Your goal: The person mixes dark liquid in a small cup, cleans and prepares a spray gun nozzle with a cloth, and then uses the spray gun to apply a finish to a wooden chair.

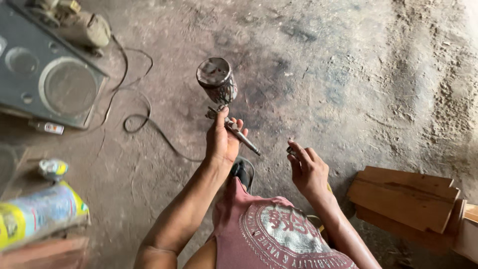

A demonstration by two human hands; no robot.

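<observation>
on the dusty concrete floor (323, 65) at about ten o'clock lay a dark speaker cabinet (45, 74) with a motor-like unit (74, 22) on its top edge, a black cable (144, 117) looping away from it. at four o'clock sat a stack of wooden boards (403, 199); at eight o'clock, a blurred yellow and blue can (37, 211). near centre the left hand (221, 142) was wrapped tight around the handle of a spray gun (226, 107) — its metal cup up at twelve o'clock, its thin barrel pointing down toward four o'clock. the right hand (308, 172) hovered just beside that barrel tip, at about four o'clock from it and not touching it, thumb and forefinger pinching a small dark part (290, 149) — too tiny to identify. the barrel's long axis ran straight toward that pinch, so the right hand was nearer the tip.
</observation>
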